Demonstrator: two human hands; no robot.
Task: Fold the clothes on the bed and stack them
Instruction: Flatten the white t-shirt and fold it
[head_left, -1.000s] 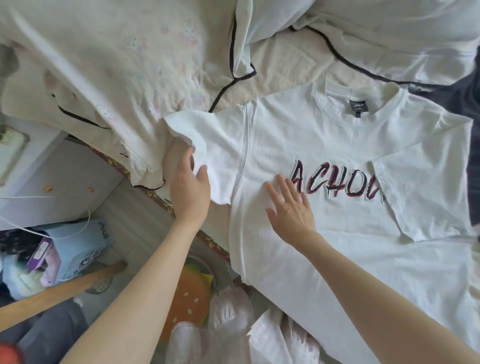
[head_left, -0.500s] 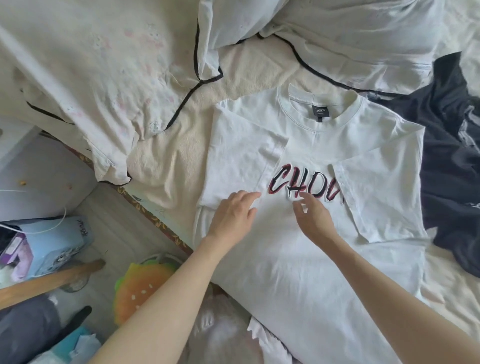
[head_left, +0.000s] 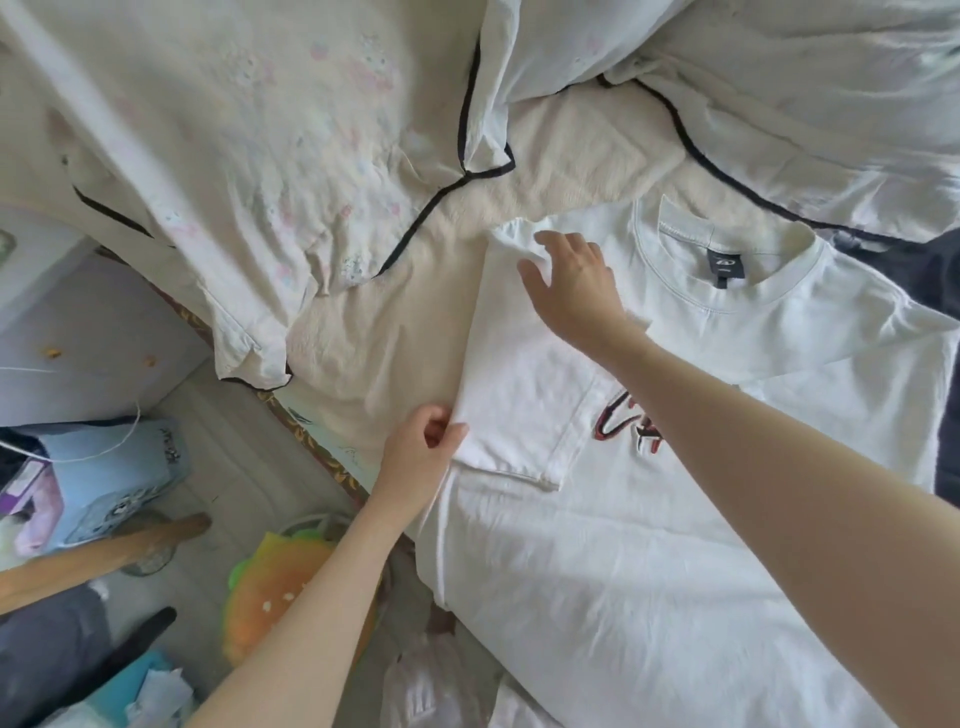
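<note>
Head view: left hand (head_left: 423, 447) pinches the T-shirt's (head_left: 597, 545) folded side edge
Right hand (head_left: 574, 283), fingers spread, presses that edge's far shoulder end

Left hand (head_left: 423, 449): bare, no glove, ring or watch visible.
Right hand (head_left: 574, 280): bare, no jewellery visible.
Forearms: both uncovered to frame edge; no sleeve in view.

Left hand (head_left: 423, 457) now down at folded sleeve's (head_left: 524, 395) edge, right hand (head_left: 574, 283) up at shoulder.
</note>
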